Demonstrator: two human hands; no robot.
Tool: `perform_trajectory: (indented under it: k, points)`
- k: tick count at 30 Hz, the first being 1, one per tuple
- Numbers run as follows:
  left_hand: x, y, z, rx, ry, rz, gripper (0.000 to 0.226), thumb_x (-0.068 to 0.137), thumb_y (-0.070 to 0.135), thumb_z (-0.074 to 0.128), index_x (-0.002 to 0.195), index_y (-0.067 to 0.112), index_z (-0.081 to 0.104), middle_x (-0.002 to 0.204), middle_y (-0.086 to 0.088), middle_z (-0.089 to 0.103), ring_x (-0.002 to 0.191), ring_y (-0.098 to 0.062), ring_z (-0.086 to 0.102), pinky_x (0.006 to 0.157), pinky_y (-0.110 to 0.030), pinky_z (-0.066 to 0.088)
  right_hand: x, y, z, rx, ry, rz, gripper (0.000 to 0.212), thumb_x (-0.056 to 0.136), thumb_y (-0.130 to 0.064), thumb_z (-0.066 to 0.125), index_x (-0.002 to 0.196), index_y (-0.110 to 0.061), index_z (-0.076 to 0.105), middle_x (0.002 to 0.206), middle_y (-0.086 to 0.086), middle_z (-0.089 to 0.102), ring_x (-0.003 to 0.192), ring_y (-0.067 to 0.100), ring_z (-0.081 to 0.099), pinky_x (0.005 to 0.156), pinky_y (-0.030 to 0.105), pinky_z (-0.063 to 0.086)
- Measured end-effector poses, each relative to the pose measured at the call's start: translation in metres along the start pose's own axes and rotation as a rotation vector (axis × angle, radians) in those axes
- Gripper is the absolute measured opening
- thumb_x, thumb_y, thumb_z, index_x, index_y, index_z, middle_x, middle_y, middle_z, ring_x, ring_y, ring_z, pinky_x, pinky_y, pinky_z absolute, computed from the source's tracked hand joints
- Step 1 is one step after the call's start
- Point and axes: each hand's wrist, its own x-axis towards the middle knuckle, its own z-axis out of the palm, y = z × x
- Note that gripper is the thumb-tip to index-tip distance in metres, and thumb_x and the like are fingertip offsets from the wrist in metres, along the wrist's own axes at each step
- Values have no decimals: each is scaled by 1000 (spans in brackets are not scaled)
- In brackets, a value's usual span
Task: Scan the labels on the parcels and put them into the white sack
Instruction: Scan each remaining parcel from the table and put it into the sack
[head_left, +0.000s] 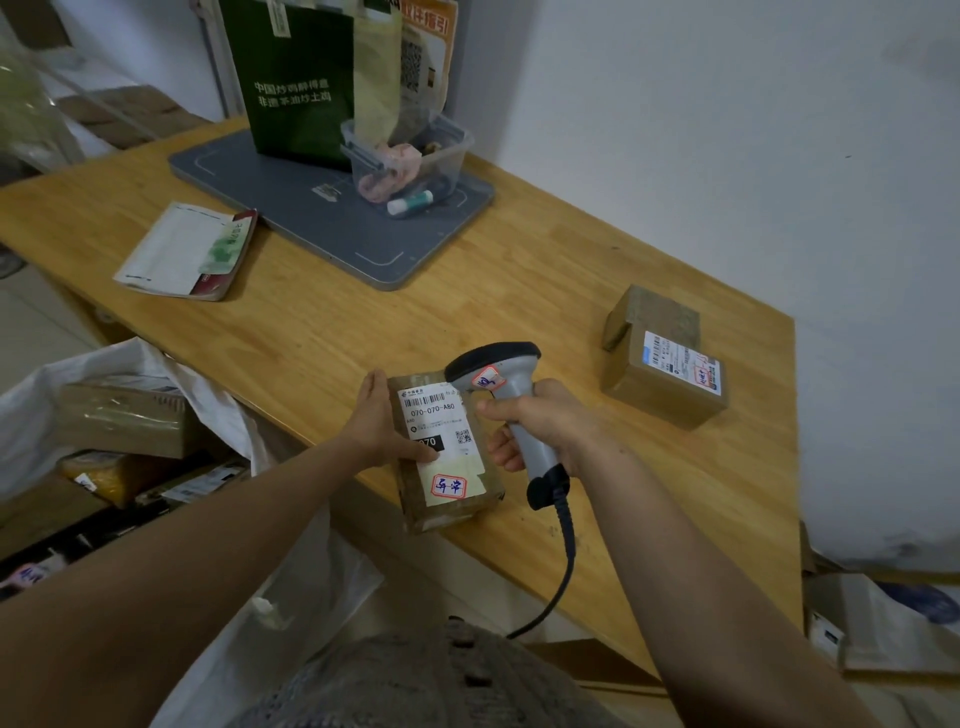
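Both forearms bare right to the frame edge; left hand (376, 426) & right hand (545, 421) bare too. Bottom centre, btwn the arms, a grey-brown garment (415, 675) w/ chunky knit-like texture & darker flecks. Pic too blurry there for more detail.

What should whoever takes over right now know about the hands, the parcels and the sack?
Left hand: fingers straight against the side of the labelled parcel, thumb on its label.
Right hand: grips the barcode scanner, its head over that label.
This parcel lies at the near edge of the wooden table; a second parcel waits to the right.
Done: the white sack, open at left, already holds several parcels.
Left: finish this scan, sack the parcel, then do the second.
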Motion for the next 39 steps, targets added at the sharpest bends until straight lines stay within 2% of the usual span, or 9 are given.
perform_trajectory:
  k: [3,7,10,13,17,21,26,31,39]
  points:
    - [-14,2,10,-60,71,-162,103,67,28,86,143,4,22,147,-15,29,134,-30,35,104,-41,41,15,27,-2,40,130,30,24,84,-23,74,97,-7,62,99,20,68,90,33,67,80,44,57]
    - [-35,-2,20,-345,-44,-242,51,89,26,67,134,12,50,129,-10,59,116,-25,57,96,-33,47,24,55,13,220,138,144,49,81,-29,77,117,-2,59,103,17,66,83,29,62,62,33,48]
    - [-44,-7,9,-730,-21,-251,60,88,16,67,142,27,42,128,-11,60,105,-25,65,90,-36,54,32,55,31,273,107,81,44,79,-30,78,113,-6,63,98,14,67,82,28,61,63,34,48]
    - [-56,-21,-25,-903,56,-267,58,82,12,72,128,39,49,105,-11,69,74,-20,73,60,-32,58,40,42,60,291,24,-17,33,78,-29,79,104,-15,66,88,5,71,76,21,66,59,31,49]
    - [-80,-54,-72,-1037,262,-303,54,82,14,71,128,31,48,108,-12,67,88,-28,71,77,-46,58,44,16,110,262,-109,-71,23,77,-29,80,95,-20,67,90,4,70,81,21,64,64,33,49]
    - [-112,-104,-106,-1135,536,-438,41,90,27,62,128,16,51,113,-13,67,90,-26,67,67,-38,56,40,-3,158,198,-250,-134,17,80,-24,78,92,-15,68,93,7,72,87,21,68,81,40,56]
    - [-117,-147,-123,-1045,607,-605,60,92,51,54,136,9,46,121,-15,62,102,-30,62,86,-41,52,41,-3,172,202,-289,-159,13,85,-19,74,92,-12,65,97,13,74,91,20,71,84,35,56]
    - [-84,-119,-100,-486,457,-689,100,82,73,48,155,17,6,159,-17,11,144,-39,17,114,-53,24,52,8,134,299,-144,-137,30,86,-21,72,109,-5,64,97,15,74,92,26,71,86,40,55]
    - [0,25,-20,-32,118,-40,72,95,45,52,153,17,19,157,-7,24,142,-26,27,111,-36,29,46,43,17,659,277,-141,22,86,-16,73,102,-2,66,90,17,74,78,27,71,71,36,56]
